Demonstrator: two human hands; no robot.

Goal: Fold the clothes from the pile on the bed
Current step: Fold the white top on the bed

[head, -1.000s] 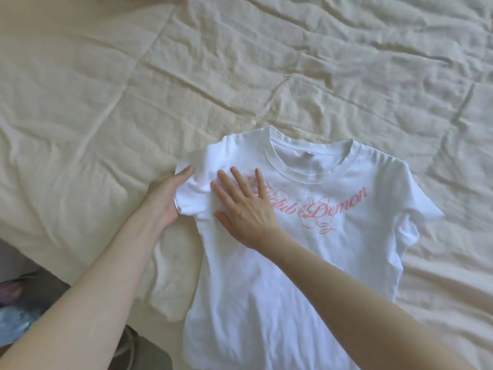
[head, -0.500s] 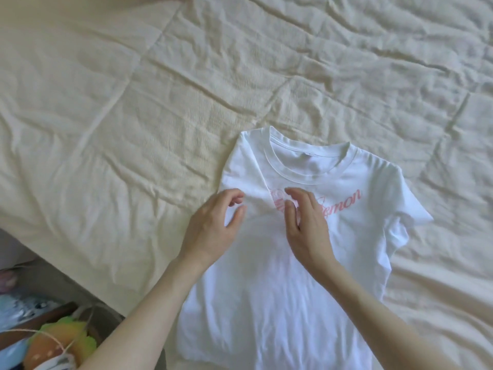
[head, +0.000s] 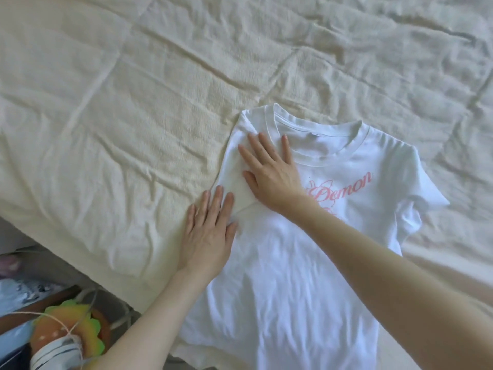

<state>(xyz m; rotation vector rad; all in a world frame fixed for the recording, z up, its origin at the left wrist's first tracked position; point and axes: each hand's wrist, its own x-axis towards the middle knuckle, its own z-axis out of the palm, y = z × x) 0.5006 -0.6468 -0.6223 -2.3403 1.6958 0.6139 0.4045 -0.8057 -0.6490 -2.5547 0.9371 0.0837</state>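
A white T-shirt [head: 306, 263] with pink lettering lies face up on the cream bedspread [head: 120, 116], its collar pointing away from me. Its left sleeve is folded in over the chest. My right hand [head: 269, 172] lies flat with straight fingers on that folded sleeve, just left of the collar. My left hand [head: 209, 233] rests flat on the shirt's left edge, its fingertips touching the fold. The right sleeve [head: 416, 206] still sticks out to the side. The pile of clothes is out of view.
The bed's edge [head: 80, 265] runs diagonally across the lower left. Beyond it, on the floor, are an orange and green object [head: 66, 329] with cords and some blurred items.
The left sleeve has been folded in over the chest, covering part of the lettering. Both hands went from pinching the cloth to lying flat on the fold.
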